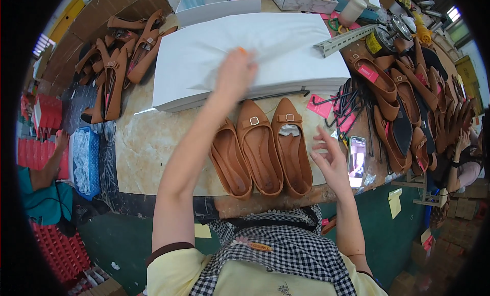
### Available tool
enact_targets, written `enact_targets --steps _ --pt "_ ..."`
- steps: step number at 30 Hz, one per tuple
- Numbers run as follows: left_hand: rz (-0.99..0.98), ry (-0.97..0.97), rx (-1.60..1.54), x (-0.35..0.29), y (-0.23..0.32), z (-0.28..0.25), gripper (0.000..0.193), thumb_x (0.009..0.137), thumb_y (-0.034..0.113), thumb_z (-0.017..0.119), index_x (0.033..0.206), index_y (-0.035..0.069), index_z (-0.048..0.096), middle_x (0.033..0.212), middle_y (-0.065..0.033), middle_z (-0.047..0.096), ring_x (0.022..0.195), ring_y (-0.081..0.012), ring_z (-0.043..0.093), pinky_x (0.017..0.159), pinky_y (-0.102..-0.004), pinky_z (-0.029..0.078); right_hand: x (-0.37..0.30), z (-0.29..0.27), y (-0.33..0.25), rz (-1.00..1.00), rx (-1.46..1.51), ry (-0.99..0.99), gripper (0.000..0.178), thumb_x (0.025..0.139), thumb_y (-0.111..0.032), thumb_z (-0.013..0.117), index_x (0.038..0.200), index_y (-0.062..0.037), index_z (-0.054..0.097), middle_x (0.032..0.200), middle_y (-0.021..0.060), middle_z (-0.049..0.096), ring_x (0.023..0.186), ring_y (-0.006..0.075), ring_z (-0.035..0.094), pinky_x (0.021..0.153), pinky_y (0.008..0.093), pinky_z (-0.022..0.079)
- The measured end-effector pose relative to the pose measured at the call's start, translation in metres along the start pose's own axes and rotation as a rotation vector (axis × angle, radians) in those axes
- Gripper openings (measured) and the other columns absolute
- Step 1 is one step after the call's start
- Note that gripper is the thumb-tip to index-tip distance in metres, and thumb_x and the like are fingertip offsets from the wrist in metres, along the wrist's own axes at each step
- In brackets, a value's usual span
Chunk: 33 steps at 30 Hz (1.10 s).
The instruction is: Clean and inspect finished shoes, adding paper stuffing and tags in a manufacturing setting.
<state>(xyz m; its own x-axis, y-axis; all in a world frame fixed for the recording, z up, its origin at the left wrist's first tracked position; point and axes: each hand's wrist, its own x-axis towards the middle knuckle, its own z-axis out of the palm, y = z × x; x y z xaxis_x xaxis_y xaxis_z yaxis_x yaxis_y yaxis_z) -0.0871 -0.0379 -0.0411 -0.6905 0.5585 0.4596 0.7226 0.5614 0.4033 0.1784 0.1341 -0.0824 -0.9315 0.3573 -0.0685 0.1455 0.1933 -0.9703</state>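
Left hand [237, 74] is blurred over smooth white sheets [286, 48], its grip impossible to tell; the right hand [329, 162], empty, fingers loosely spread, is held beside three pointed tan flats [262, 163] with square buckles, lined up on the marbled surface [148, 158]. The leftmost toe is hidden by the left forearm [186, 153]. Black hooked rods [348, 104] are strewn near a phone [357, 160].

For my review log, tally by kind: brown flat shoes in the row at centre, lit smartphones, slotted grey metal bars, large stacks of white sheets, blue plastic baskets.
Brown flat shoes in the row at centre: 3
Lit smartphone: 1
Slotted grey metal bar: 1
Large stack of white sheets: 1
Blue plastic basket: 1
Total: 7
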Motion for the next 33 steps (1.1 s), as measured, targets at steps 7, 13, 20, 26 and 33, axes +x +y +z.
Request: enact_targets --steps 7,13,20,26,33 --pt "0.273 -0.041 -0.617 -0.118 0.112 -0.03 0.017 0.071 0.018 0.071 0.085 0.009 0.069 0.116 -0.0114 0.064 0.12 -0.0272 0.054 0.101 -0.0417 0.041 0.0 0.02 -0.036 0.621 1.097 -0.169 0.05 0.095 -0.024 0.059 0.138 -0.0012 0.047 0.132 0.0141 0.056 0.122 0.0228 0.056 0.098 0.037 0.05" --pt "-0.516 0.128 -0.603 -0.127 0.083 -0.039 0.031 0.086 0.017 0.065 0.115 0.005 0.063 0.115 -0.0201 0.062 0.097 -0.0309 0.065 0.086 -0.035 0.052 0.016 0.033 -0.077 0.021 0.173 -0.159 0.078 0.081 -0.015 0.073 0.147 -0.0006 0.034 0.149 0.0163 0.038 0.138 0.0257 0.037 0.115 0.0381 0.029" --pt "-0.86 -0.35 -1.069 -0.147 0.08 -0.034 0.04 0.101 0.03 0.043 0.126 0.002 0.057 0.106 -0.0137 0.067 0.105 -0.0241 0.062 0.095 -0.034 0.048 0.038 0.071 -0.053 -0.085 -0.055 -0.241 0.063 0.072 -0.005 0.073 0.132 -0.0091 0.055 0.121 0.0195 0.059 0.117 0.0366 0.053 0.093 0.0427 0.047" --pt "0.071 -0.394 -0.227 -0.201 0.114 -0.023 0.023 0.082 0.021 0.063 0.074 0.0 0.068 0.076 -0.0146 0.066 0.085 -0.0289 0.065 0.086 -0.0395 0.046 0.047 0.105 -0.031 -0.669 -1.018 -0.279 0.034 0.067 -0.012 0.071 0.101 -0.005 0.068 0.089 0.0095 0.053 0.088 0.0282 0.054 0.077 0.0376 0.046" --pt "0.07 -0.337 -0.227 -0.22 0.102 0.008 0.027 0.085 0.022 0.061 0.071 0.0 0.066 0.073 -0.0169 0.066 0.076 -0.0267 0.066 0.079 -0.0381 0.045 0.068 0.122 -0.043 -0.625 -0.997 -0.312 0.048 0.074 -0.02 0.075 0.118 -0.0074 0.061 0.096 0.0084 0.058 0.099 0.0317 0.052 0.091 0.0415 0.042"
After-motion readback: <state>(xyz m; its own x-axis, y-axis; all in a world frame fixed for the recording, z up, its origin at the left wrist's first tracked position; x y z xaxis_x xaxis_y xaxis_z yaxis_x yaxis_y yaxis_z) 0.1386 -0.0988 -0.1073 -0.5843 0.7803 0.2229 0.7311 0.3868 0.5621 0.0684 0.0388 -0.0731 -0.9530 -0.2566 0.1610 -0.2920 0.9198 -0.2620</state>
